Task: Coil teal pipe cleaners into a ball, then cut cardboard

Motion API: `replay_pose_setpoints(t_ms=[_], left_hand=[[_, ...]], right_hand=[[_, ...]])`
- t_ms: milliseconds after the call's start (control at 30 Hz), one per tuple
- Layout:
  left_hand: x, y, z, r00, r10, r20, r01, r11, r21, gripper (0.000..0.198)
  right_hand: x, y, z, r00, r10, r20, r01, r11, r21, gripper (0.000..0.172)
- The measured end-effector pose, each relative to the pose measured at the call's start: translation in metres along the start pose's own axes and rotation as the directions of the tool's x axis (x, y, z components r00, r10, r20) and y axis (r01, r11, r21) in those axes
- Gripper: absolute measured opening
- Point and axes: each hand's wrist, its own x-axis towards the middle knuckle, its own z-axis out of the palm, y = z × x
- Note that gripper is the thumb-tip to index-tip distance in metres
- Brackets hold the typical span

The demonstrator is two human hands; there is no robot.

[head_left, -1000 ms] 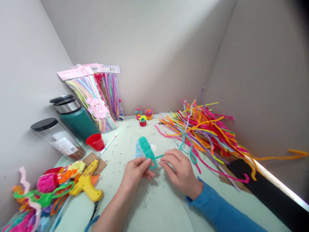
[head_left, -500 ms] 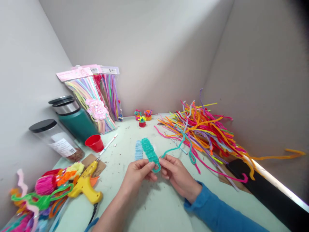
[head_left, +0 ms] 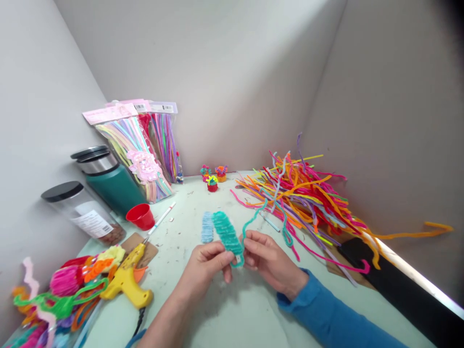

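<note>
Between my hands is a teal strip [head_left: 225, 230] of pipe cleaner wound closely back and forth, with a small open loop at its near end. My left hand [head_left: 211, 263] is closed on the lower part of this strip, thumb on top. My right hand [head_left: 264, 253] pinches the teal pipe cleaner [head_left: 250, 221] that runs from the strip; its free tail bends up and away. On the table just behind lies a light blue wound strip [head_left: 207, 227], partly hidden by the teal one.
A heap of loose pipe cleaners [head_left: 300, 193] spreads at the right. At the left stand a green bottle [head_left: 114, 186], a clear jar [head_left: 87, 217], a red cup [head_left: 140, 217] and a yellow glue gun [head_left: 128, 280]. Small pipe-cleaner figures [head_left: 212, 183] and packets [head_left: 132, 154] are at the back.
The teal strip has come slightly nearer, and its near-end loop looks smaller. The pipe cleaner's tail in my right hand now rises more steeply. Both hands keep their hold.
</note>
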Motion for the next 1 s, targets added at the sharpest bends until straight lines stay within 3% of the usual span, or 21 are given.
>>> replay_pose_setpoints(t_ms=[167, 333, 433, 500, 600, 667, 733, 800, 1000], left_hand=[[-0.002, 0.004, 0.001, 0.997, 0.032, 0.068, -0.038, 0.995, 0.092, 0.017], [0.004, 0.005, 0.004, 0.999, 0.035, -0.018, -0.031, 0.984, 0.176, 0.019], [0.007, 0.002, 0.003, 0.997, 0.002, -0.073, 0.011, 0.984, 0.18, 0.023], [0.009, 0.0, 0.002, 0.992, -0.012, -0.124, 0.034, 0.984, 0.173, 0.026], [0.009, -0.001, 0.001, 0.982, -0.007, -0.19, 0.041, 0.983, 0.178, 0.027], [0.009, -0.002, 0.001, 0.977, 0.001, -0.212, 0.04, 0.981, 0.189, 0.026], [0.009, -0.001, 0.002, 0.975, 0.006, -0.22, 0.039, 0.979, 0.201, 0.026], [0.009, -0.001, 0.002, 0.975, 0.005, -0.224, 0.045, 0.975, 0.218, 0.027], [0.009, -0.001, 0.001, 0.981, 0.015, -0.192, 0.039, 0.961, 0.274, 0.026]], right_hand=[[-0.002, -0.001, 0.002, 0.998, -0.048, -0.05, 0.039, 0.985, -0.165, 0.023], [0.002, 0.002, 0.001, 0.98, -0.154, -0.128, 0.095, 0.921, -0.377, 0.023], [0.002, 0.002, 0.0, 0.978, -0.19, -0.09, 0.126, 0.872, -0.473, 0.022], [0.001, 0.002, 0.0, 0.966, -0.258, -0.014, 0.205, 0.798, -0.567, 0.02], [0.0, 0.005, -0.001, 0.911, -0.401, 0.097, 0.334, 0.578, -0.745, 0.012], [-0.001, 0.008, -0.001, 0.872, -0.473, 0.123, 0.358, 0.445, -0.821, 0.009], [0.0, 0.01, -0.002, 0.844, -0.527, 0.105, 0.349, 0.388, -0.853, 0.008], [0.0, 0.011, -0.002, 0.83, -0.55, 0.09, 0.343, 0.377, -0.86, 0.008], [0.001, 0.01, -0.003, 0.86, -0.503, 0.087, 0.342, 0.44, -0.831, 0.011]])
